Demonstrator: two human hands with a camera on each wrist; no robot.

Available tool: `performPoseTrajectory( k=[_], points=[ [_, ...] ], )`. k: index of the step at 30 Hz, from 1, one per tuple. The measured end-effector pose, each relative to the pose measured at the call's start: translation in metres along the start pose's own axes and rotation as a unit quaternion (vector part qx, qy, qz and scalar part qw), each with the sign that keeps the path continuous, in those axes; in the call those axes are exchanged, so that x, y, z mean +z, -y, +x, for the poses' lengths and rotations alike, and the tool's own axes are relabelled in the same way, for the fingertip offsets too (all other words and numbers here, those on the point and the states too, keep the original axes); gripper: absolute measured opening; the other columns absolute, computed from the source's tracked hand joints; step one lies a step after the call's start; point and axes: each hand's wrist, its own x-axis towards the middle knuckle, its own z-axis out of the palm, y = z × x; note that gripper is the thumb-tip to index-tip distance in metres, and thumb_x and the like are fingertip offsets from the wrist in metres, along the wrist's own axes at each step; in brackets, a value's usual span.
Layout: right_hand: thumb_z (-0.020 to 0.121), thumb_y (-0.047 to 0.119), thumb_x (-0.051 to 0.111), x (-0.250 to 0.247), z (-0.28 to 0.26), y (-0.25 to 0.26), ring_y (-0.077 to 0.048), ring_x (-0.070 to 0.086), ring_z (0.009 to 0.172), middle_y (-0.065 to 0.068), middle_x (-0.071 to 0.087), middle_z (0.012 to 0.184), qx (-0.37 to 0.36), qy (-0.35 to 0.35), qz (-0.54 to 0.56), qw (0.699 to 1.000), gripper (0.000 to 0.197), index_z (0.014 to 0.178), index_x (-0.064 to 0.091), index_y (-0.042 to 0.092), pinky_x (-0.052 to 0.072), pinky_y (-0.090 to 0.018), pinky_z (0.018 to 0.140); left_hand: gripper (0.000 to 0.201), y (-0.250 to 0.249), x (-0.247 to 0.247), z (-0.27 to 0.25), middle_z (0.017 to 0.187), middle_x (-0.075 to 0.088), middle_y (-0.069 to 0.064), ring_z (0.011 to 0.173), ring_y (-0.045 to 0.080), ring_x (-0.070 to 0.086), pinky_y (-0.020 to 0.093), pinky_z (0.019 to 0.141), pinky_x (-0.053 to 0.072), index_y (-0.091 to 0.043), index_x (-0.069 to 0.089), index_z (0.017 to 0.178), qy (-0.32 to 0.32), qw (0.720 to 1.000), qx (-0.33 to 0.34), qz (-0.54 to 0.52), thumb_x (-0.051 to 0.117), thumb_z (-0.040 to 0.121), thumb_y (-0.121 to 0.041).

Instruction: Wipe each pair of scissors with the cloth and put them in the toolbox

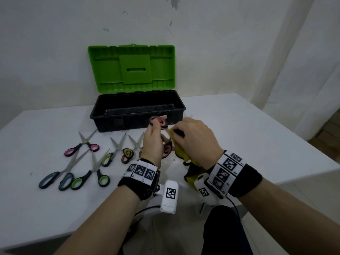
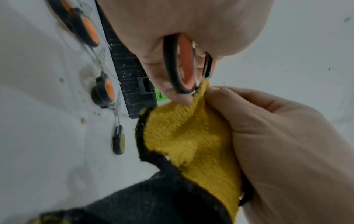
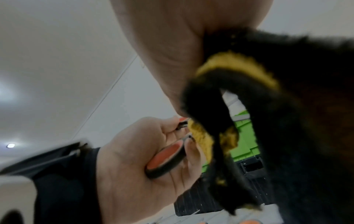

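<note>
Scissors (image 1: 159, 122) with red-lined black handles, gripped by left hand (image 1: 153, 142); right hand (image 1: 195, 138) pinches yellow-black cloth (image 2: 184, 136).

Head view looks down over table (image 1: 239, 126); both wrist views close, upward-tilted; all 3 share toolbox (image 1: 138, 111).

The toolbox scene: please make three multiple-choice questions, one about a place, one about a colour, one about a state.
1. Where does the toolbox stand?
A. at the table's far side, by the wall
B. on the floor
C. at the table's near edge

2. What colour is the toolbox lid?
A. red
B. green
C. blue

3. What state is the toolbox in?
A. shut
B. lid removed
C. open, lid upright

Answers:
1 A, it stands beyond the scissors lying on the table.
2 B, the lid is bright green.
3 C, the lid stands up behind the black base.
</note>
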Motion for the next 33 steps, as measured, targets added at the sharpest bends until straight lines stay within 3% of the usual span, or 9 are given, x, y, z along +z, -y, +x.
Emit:
performPoseTrajectory(
  k=[2,9,14,17,22,24,26,28,33],
  points=[
    [0.093,0.032,0.055,0.0,0.0,0.002,-0.023,0.059,0.08,0.0,0.061,0.091,-0.021,-0.018,0.022,0.999,0.02,0.095,0.07,0.018,0.051,-0.042,0.066,0.037,-0.001,0.002,-0.001,0.091,0.067,-0.006,0.081,0.014,0.064,0.033,0.072,0.057,-0.036,0.061,0.118,0.01,1.0,0.007,0.002,0.028,0.106,-0.048],
    [0.092,0.027,0.057,0.014,0.003,0.01,-0.025,0.057,0.077,-0.002,0.057,0.088,-0.024,-0.002,0.011,1.0,0.015,0.096,0.066,0.016,0.05,-0.042,0.065,0.036,0.002,0.007,0.001,0.121,0.067,0.004,0.111,0.024,0.066,0.053,0.095,0.053,-0.049,0.063,0.118,0.03,0.999,0.018,-0.022,0.03,0.105,-0.049],
    [0.092,0.032,0.058,0.007,0.002,-0.007,-0.019,0.058,0.078,-0.001,0.064,0.087,0.03,-0.055,0.055,0.997,0.02,0.093,0.07,0.017,0.049,-0.034,0.071,0.037,0.004,0.002,0.005,0.092,0.062,-0.007,0.074,0.013,0.062,0.033,0.07,0.05,-0.047,0.06,0.123,0.013,0.999,0.033,-0.014,0.028,0.106,-0.047],
    [0.092,0.033,0.059,0.001,0.004,-0.017,-0.014,0.059,0.078,0.002,0.066,0.088,0.017,-0.077,0.068,0.995,0.018,0.095,0.072,0.021,0.049,-0.03,0.072,0.039,0.002,-0.001,0.006,0.105,0.063,-0.006,0.061,-0.003,0.057,0.02,0.056,0.048,-0.044,0.059,0.126,0.015,0.999,0.032,0.008,0.025,0.106,-0.048],
    [0.096,0.03,0.053,0.017,-0.007,-0.009,-0.022,0.059,0.083,-0.002,0.059,0.096,-0.059,0.025,0.035,0.997,0.022,0.106,0.069,0.019,0.053,-0.042,0.071,0.038,0.004,0.002,0.006,0.117,0.065,-0.005,0.105,0.019,0.062,0.045,0.097,0.052,-0.052,0.06,0.122,0.016,0.998,0.038,0.037,0.03,0.098,-0.058],
    [0.097,0.032,0.052,0.016,-0.009,-0.015,-0.022,0.059,0.087,0.0,0.058,0.099,-0.066,0.048,0.011,0.997,0.024,0.11,0.068,0.02,0.053,-0.042,0.071,0.037,0.003,-0.001,0.005,0.093,0.064,-0.002,0.081,0.017,0.06,0.042,0.073,0.056,-0.046,0.061,0.124,-0.009,0.999,0.036,0.019,0.03,0.103,-0.053],
    [0.096,0.032,0.053,0.012,-0.012,-0.022,-0.021,0.059,0.086,0.001,0.06,0.098,-0.067,0.051,0.007,0.996,0.023,0.108,0.069,0.021,0.053,-0.041,0.072,0.038,0.001,-0.004,0.008,0.069,0.049,-0.001,0.056,0.01,0.045,0.03,0.05,0.039,-0.04,0.062,0.124,-0.026,0.999,0.022,-0.019,0.031,0.105,-0.048],
    [0.096,0.033,0.054,0.009,-0.013,-0.023,-0.019,0.06,0.083,0.001,0.062,0.096,-0.071,0.007,0.042,0.997,0.023,0.104,0.07,0.019,0.054,-0.04,0.071,0.038,0.001,-0.005,0.011,0.068,0.047,-0.004,0.052,0.008,0.04,0.027,0.05,0.033,-0.039,0.063,0.124,-0.029,0.999,0.017,-0.03,0.03,0.106,-0.047],
    [0.096,0.032,0.053,0.012,-0.003,-0.017,-0.021,0.06,0.086,0.0,0.063,0.096,-0.037,-0.037,0.046,0.998,0.022,0.101,0.069,0.018,0.053,-0.041,0.072,0.037,0.007,0.0,0.008,0.09,0.062,0.011,0.073,0.019,0.056,0.04,0.067,0.052,-0.048,0.063,0.119,0.004,1.0,0.013,-0.001,0.03,0.104,-0.053]
  ],
)
